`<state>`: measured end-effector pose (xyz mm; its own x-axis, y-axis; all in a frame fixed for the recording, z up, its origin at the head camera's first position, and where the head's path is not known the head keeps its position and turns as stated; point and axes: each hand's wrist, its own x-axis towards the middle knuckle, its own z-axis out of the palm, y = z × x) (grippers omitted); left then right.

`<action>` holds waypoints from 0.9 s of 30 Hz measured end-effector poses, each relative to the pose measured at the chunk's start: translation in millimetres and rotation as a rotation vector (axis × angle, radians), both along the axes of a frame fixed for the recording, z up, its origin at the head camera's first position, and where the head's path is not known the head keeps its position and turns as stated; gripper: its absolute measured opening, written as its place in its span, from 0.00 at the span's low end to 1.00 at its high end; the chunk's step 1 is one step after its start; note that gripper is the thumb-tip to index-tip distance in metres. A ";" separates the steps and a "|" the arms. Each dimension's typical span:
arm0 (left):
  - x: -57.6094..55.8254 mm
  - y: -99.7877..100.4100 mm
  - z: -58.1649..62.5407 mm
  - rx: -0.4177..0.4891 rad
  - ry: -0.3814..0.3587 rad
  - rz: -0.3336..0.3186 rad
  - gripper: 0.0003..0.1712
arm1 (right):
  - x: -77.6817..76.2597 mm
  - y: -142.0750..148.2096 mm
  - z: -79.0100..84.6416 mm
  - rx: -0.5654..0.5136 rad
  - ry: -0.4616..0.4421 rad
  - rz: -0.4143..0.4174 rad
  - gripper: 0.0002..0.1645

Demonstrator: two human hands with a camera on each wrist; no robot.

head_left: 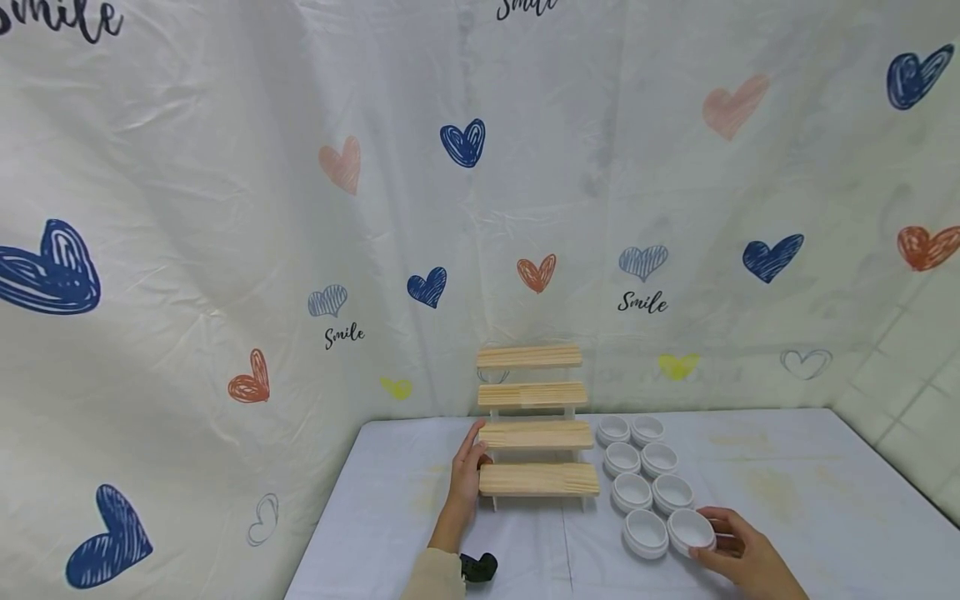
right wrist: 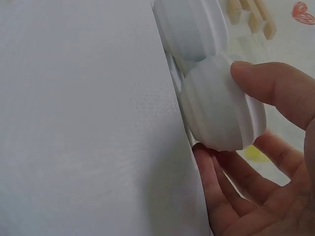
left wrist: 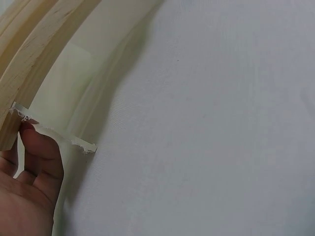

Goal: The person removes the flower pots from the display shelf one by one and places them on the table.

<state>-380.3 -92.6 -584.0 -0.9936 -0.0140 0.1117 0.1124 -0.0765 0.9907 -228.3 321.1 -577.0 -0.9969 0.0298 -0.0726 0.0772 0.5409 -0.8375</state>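
Note:
A tiered display stand (head_left: 538,479) with several pale wooden boards on a white frame stands at the middle of the table. My left hand (head_left: 467,471) grips its left side near the lower boards. In the left wrist view, the thumb and curled fingers (left wrist: 40,142) hold the end of a board (left wrist: 42,54) by the frame. My right hand (head_left: 742,552) is around the front right white ramekin (head_left: 691,532) of a double row. The right wrist view shows the thumb on this ramekin's (right wrist: 216,103) upper side and the fingers underneath, with another ramekin (right wrist: 192,29) right beside it.
More white ramekins (head_left: 632,492) stand in two columns just right of the stand. A black object (head_left: 480,568) shows beside my left sleeve (head_left: 438,575). Behind the white-covered table (head_left: 787,467) hangs a heart-printed curtain (head_left: 570,183); a tiled surface (head_left: 911,392) lies at the right.

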 end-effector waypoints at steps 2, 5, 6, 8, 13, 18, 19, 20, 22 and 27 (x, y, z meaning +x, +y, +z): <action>4.2 -1.3 6.6 0.006 0.000 -0.015 0.28 | 0.2 0.5 -0.2 0.004 0.000 0.004 0.43; 9.4 -3.1 15.7 0.006 0.001 -0.035 0.28 | 0.1 1.1 -0.3 0.021 -0.005 0.008 0.44; 10.4 -3.5 17.2 0.007 0.002 -0.039 0.28 | -0.2 1.3 -0.4 0.026 -0.007 0.010 0.44; 10.2 -3.4 16.5 0.011 -0.001 -0.037 0.28 | -1.0 1.4 -0.4 0.036 -0.017 0.011 0.44; 0.3 0.1 0.3 0.022 -0.001 -0.003 0.28 | -3.8 0.6 -0.7 0.042 -0.048 0.005 0.45; -3.8 1.1 -7.1 0.011 0.019 0.018 0.28 | -3.5 0.2 -0.2 0.044 -0.047 0.013 0.45; -3.8 0.8 -7.4 0.010 0.020 0.016 0.28 | -3.3 0.0 0.0 0.043 -0.047 0.014 0.45; -3.5 0.6 -7.0 0.011 0.019 0.013 0.28 | -3.1 -0.4 0.3 0.044 -0.048 0.012 0.45; -3.4 -0.1 -6.9 0.011 0.017 0.008 0.28 | -3.3 -1.0 0.6 0.044 -0.051 0.008 0.46; -3.2 0.4 -5.7 0.023 0.004 -0.003 0.28 | -2.8 0.1 0.4 0.044 -0.045 0.012 0.45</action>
